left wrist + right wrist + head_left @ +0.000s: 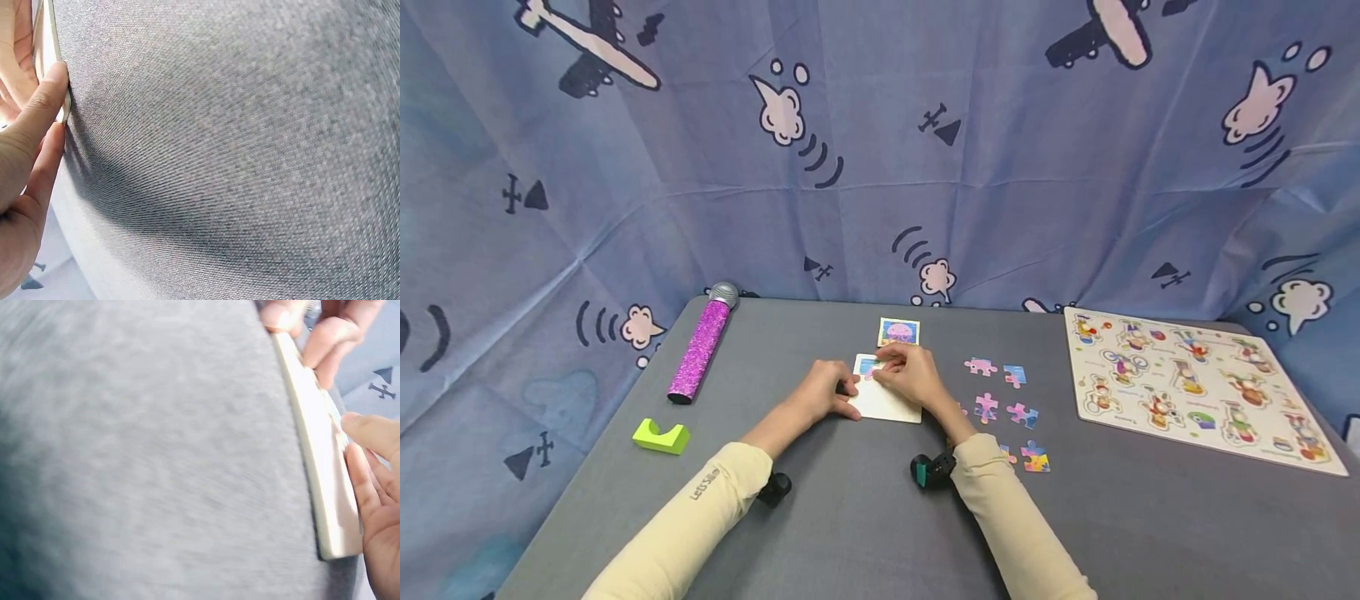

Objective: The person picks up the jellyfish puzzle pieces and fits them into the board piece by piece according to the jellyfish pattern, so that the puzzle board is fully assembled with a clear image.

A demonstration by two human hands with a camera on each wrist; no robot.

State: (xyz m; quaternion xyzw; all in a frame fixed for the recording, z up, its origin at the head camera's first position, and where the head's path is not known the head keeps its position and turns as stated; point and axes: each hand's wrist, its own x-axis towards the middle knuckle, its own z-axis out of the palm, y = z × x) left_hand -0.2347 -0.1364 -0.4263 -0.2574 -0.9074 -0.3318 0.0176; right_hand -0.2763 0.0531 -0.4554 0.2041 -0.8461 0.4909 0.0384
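A white square puzzle tray point(887, 404) lies on the grey table between both hands. My left hand point(826, 389) holds the tray's left corner, thumb at the near edge and fingers at the side; in the left wrist view two of its fingertips touch the edge of the tray point(47, 53). My right hand point(913, 377) reaches over the tray and pinches a blue and pink puzzle piece point(868, 367) at its far left corner. The right wrist view shows thumb and forefinger close together over the tray point(322, 469), the piece mostly hidden.
A jellyfish picture card point(898, 331) lies behind the tray. Several loose puzzle pieces point(987, 407) are to the right, some partly behind the right arm. A large picture board point(1195, 387) lies far right. A glittery purple microphone point(702, 346) and green block point(661, 437) lie left.
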